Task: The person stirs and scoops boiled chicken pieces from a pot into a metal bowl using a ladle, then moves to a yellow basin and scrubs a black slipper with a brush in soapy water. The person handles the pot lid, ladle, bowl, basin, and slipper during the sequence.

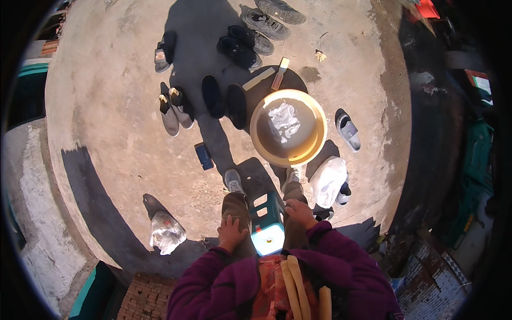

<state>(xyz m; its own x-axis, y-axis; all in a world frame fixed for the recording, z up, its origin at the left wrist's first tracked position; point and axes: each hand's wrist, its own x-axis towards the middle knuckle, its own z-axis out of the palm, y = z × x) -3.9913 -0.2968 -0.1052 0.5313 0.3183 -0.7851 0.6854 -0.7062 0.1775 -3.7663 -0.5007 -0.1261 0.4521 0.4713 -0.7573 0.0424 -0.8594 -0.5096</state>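
Note:
My left hand (232, 233) rests on my left thigh, fingers spread and holding nothing. On the other thigh lies my right hand (301, 213), bent over the trouser leg with nothing seen in it. Between my legs stands a blue-green plastic stool (269, 239). A yellow basin (256, 138) is on the ground just beyond my right foot, with murky water and white suds inside. Behind its rim, a wooden-backed brush (280, 74) and a pale flat bar (259, 79) lie across a dark round shape.
Several shoes surround the basin: dark slip-ons (237, 106), pale shoes (170, 114), laced shoes (266, 25) and a grey slide (348, 130). A mobile phone (204, 156) lies near my left foot. White plastic bags stand right (329, 182) and left (167, 233). Bricks (146, 298) are stacked lower left.

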